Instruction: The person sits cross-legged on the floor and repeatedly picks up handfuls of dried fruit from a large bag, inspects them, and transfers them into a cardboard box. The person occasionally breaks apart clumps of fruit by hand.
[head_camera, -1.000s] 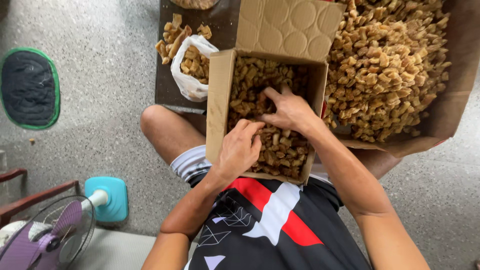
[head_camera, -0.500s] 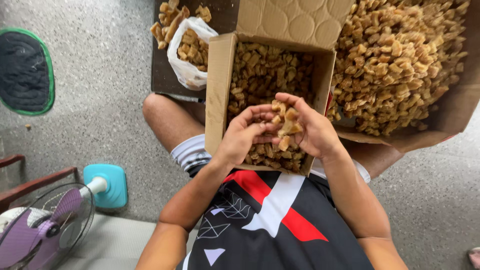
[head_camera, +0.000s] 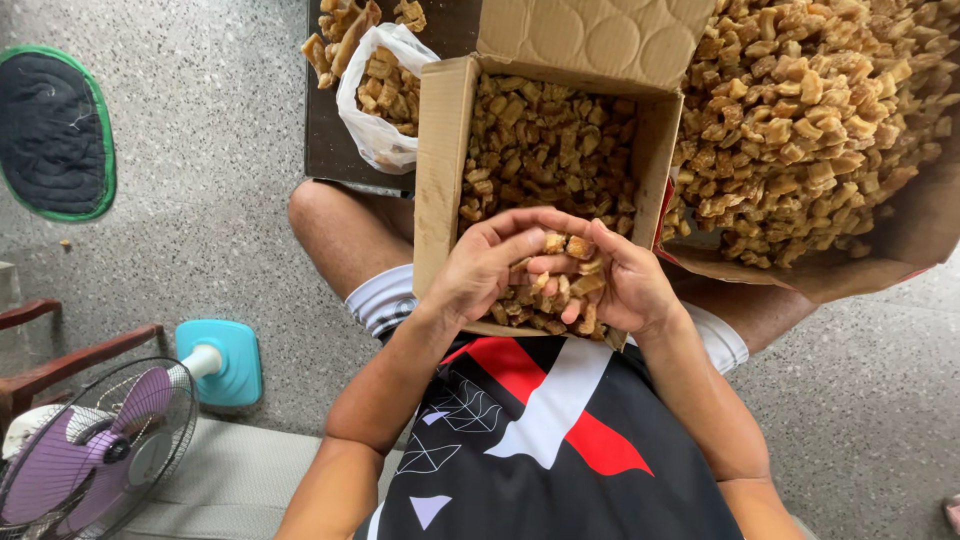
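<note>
- Head view, looking straight down at a seated person's lap and both hands.
- Left hand (head_camera: 485, 265) and right hand (head_camera: 620, 285) are cupped together over the near end of an open cardboard box (head_camera: 440, 170), fingers curled in.
- Both hands are closed loosely around a handful of golden-brown fried snack pieces (head_camera: 560, 275); the pieces show between the fingers and in the right palm.
- Box sits between the person's knees, flap up at the far side, filled with the same snack pieces.
- Right of the box: a large heap of snack pieces (head_camera: 810, 110) on brown paper (head_camera: 905, 240), touching the box's right wall.
- Left of the box: a white plastic bag (head_camera: 375, 90) part-filled with pieces, lying on a dark tray (head_camera: 330, 150), more loose pieces at the tray's far end.
- Floor is grey speckled stone (head_camera: 210, 130); a dark mat with green edge (head_camera: 50, 130) lies far left.
- Bottom left: a fan (head_camera: 90, 455) with purple blades and a teal base, beside a wooden chair frame (head_camera: 60, 365).
- Person wears a black shirt (head_camera: 540, 450) with red and white shapes.
</note>
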